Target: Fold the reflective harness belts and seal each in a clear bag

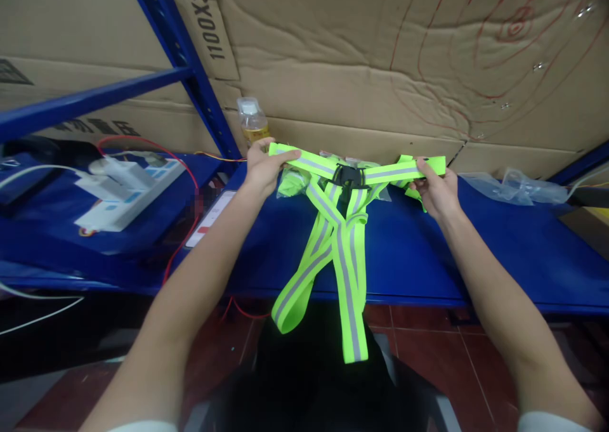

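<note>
A neon yellow-green reflective harness with grey stripes hangs between my two hands. Its waist strap is stretched nearly level, and a black plastic buckle sits fastened at the middle. My left hand pinches the strap's left end between thumb and fingers. At the other end, my right hand grips the strap, with the thumb in front. The crossed shoulder straps dangle in loops past the table's front edge. Behind the harness lies more neon material in clear plastic, partly hidden.
Blue shelf table stands before a cardboard wall. A bottle is behind my left hand. To the left lie a phone, a white power strip and a red cable. Clear plastic bag rests at right.
</note>
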### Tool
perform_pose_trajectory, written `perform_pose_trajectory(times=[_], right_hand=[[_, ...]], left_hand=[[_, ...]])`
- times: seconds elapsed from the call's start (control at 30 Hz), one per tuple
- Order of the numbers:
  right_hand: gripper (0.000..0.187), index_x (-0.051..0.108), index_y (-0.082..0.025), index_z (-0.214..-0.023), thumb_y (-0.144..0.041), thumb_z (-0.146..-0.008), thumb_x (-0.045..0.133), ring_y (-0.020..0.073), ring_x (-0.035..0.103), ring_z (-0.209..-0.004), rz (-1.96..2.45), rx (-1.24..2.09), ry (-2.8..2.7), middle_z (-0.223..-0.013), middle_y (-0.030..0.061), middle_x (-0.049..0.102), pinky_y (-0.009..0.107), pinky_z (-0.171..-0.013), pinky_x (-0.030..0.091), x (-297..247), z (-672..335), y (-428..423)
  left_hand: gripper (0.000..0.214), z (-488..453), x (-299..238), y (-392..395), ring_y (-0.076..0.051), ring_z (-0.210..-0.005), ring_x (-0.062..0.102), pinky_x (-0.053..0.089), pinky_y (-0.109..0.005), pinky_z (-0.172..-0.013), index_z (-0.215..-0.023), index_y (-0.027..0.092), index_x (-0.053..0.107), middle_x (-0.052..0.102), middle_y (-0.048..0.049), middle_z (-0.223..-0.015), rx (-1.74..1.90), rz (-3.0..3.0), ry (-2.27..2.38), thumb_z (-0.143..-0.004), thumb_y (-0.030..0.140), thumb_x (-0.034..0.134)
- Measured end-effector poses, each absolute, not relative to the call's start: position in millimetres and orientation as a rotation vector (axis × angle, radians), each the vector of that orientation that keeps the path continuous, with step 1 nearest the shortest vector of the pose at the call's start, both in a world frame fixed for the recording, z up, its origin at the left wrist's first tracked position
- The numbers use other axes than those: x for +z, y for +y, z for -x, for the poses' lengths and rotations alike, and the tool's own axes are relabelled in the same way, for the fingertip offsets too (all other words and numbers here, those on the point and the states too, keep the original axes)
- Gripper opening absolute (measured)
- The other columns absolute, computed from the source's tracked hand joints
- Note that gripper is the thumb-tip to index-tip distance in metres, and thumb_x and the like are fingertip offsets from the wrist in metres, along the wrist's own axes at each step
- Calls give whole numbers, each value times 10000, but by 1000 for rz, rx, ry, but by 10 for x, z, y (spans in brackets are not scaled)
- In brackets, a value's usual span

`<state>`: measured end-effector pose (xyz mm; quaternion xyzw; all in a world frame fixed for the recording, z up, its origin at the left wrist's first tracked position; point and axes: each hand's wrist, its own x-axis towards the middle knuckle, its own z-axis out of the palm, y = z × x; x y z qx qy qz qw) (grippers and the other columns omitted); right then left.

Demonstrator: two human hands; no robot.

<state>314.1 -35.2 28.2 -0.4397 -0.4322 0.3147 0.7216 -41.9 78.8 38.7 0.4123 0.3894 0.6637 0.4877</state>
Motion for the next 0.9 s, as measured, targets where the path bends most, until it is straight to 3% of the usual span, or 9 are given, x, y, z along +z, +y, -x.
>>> perform_pose_trajectory(times=[0.07, 0.13, 0.27, 0.4, 0.5, 0.63, 0.8, 0.9], right_hand=[[404, 724, -245, -919, -480, -702, 972, 70, 345, -379, 964, 792, -944, -510, -91, 529, 240, -364, 381, 298, -3084, -393], [403, 704, -256, -990, -483, -746, 929, 76, 285, -335, 963, 858, -944, -429, -126, 431, 242, -351, 357, 313, -3040, -427], [410, 682, -266, -1010, -516, -761, 891, 103, 400, -358, 964, 883, -920, -446, -106, 506, 260, -417, 460, 352, -2949, -487], [472, 598, -287, -893, -441, -665, 982, 94, 402, -410, 935, 912, -904, -475, -116, 494, 251, -466, 489, 395, -2839, -562], [522, 560, -289, -869, -266, -593, 1003, 78, 320, -450, 906, 926, -910, -486, -136, 411, 213, -452, 431, 412, -2788, -603], [513, 556, -284, -871, -133, -535, 913, 75, 298, -501, 887, 925, -890, -549, -123, 475, 194, -452, 380, 410, -2795, -610], [412, 579, -284, -889, -199, -589, 848, 85, 259, -482, 900, 961, -864, -484, -136, 360, 212, -471, 384, 402, -2788, -610], [340, 582, -286, -889, -276, -656, 828, 96, 260, -450, 890, 1025, -906, -453, -131, 345, 237, -474, 415, 395, -2760, -627]], left_hand=[[557, 359, 431, 707, -83, -586, 600, 435, -187, -515, -830, 205, 540, 616, 59, -682, 1557, -977, 852, -472, 67, 943], [461, 307, 462, 617, -82, -561, 579, 402, -197, -480, -727, 187, 539, 612, 31, -653, 1524, -981, 828, -505, 102, 934], [404, 214, 490, 450, -118, -563, 617, 390, -214, -443, -747, 184, 580, 628, 21, -658, 1532, -923, 881, -518, 77, 894], [490, 168, 502, 348, -89, -508, 567, 248, -186, -380, -904, 198, 625, 597, 63, -654, 1433, -932, 929, -511, 9, 850], [544, 179, 502, 335, -79, -527, 572, 333, -171, -410, -945, 199, 606, 604, 70, -671, 1351, -960, 895, -510, -40, 828], [544, 207, 515, 349, -72, -587, 605, 460, -164, -510, -947, 206, 589, 644, 59, -724, 1362, -973, 740, -531, -85, 783], [441, 193, 584, 280, -53, -603, 545, 408, -172, -506, -894, 191, 603, 675, 14, -803, 1378, -1011, 627, -565, -13, 815], [406, 170, 594, 209, -50, -524, 390, 314, -198, -461, -878, 216, 566, 527, 62, -689, 1327, -1057, 623, -576, 33, 766]])
